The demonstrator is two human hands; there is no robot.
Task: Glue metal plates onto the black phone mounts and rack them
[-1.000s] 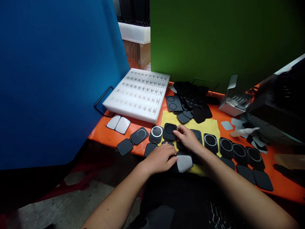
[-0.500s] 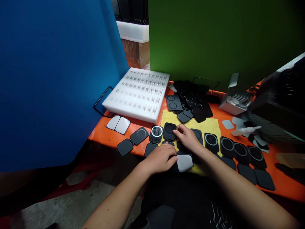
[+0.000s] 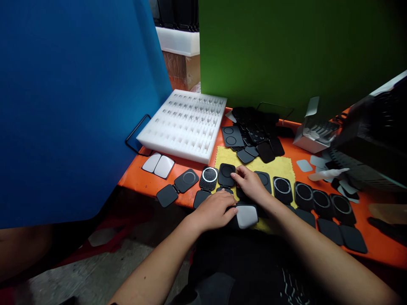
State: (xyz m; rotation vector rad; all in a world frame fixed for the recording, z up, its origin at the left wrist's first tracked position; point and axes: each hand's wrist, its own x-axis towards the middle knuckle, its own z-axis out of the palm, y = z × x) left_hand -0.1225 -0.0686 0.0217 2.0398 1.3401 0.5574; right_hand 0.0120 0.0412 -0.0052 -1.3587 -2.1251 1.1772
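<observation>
My left hand [image 3: 216, 210] lies on a black hinged piece at the near edge of the orange table [image 3: 140, 180], fingers curled down against it beside a grey rounded-square pad [image 3: 246, 215]. My right hand [image 3: 251, 183] rests on the yellow cloth [image 3: 280, 167], fingertips pinching the edge of a black square part with a round recess [image 3: 226, 174]. A part with a silver ring and mesh [image 3: 209, 178] lies just left of it. More black ringed parts [image 3: 303, 195] run in a row to the right.
A white foam tray [image 3: 186, 125] with rows of slots sits at the back left. A heap of black plates [image 3: 254, 133] lies behind the cloth. Two grey pads [image 3: 158, 164] lie near the left edge. Blue [image 3: 73, 101] and green [image 3: 286, 51] panels stand around the table; a small open box [image 3: 313, 133] sits right.
</observation>
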